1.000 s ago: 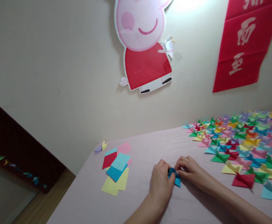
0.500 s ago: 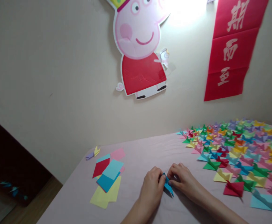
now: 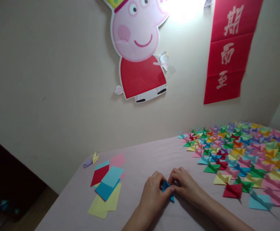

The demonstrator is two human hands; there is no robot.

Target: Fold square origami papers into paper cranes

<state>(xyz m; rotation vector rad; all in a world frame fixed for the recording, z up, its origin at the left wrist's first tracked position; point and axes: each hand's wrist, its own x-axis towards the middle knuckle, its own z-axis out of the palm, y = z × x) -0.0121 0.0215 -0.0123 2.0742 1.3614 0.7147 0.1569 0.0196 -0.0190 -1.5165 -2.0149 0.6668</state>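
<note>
A small piece of folded blue paper (image 3: 165, 185) is held between both hands, just above the pale pink sheet (image 3: 140, 154). My left hand (image 3: 154, 189) pinches it from the left, its thumb lying across the front of the folds. From the right, my right hand (image 3: 182, 181) grips the other side with thumb and fingertips. A pointed blue end sticks out below the thumbs. The fingers hide most of the paper's shape.
Left of my hands lie loose sheets of coloured paper, among them a red sheet (image 3: 100, 175) and a yellow sheet (image 3: 103, 202). Two folded pieces, one yellow (image 3: 95, 157), sit behind them. Rows of folded paper cranes (image 3: 233, 191) cover the right side. A wall (image 3: 58, 80) rises behind.
My left thumb has moved over the front of the blue paper, covering more of it. The whole view has shifted slightly, so things appear further left.
</note>
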